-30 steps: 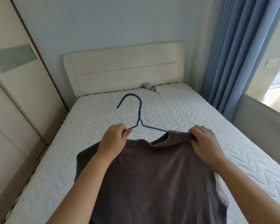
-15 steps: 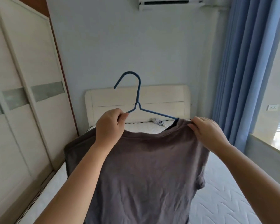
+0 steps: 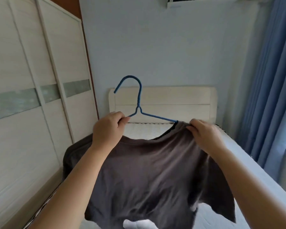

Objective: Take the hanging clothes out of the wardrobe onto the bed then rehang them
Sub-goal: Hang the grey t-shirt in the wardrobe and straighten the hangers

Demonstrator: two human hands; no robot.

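A dark grey-brown T-shirt hangs in the air over the bed, partly threaded on a blue wire hanger. My left hand pinches the hanger's left arm together with the shirt's left shoulder. My right hand grips the shirt's collar edge where the hanger's right arm enters the neck opening. The hook points up and to the left. The shirt's lower part hides much of the mattress.
A white sliding-door wardrobe fills the left side, its doors closed. The cream headboard stands against the pale blue wall. Blue curtains hang at the right. An air conditioner sits at the top.
The shirt and hanger rose from the mattress into the air while my view tilted up. Both hands kept their grips; the shirt hangs more freely now.
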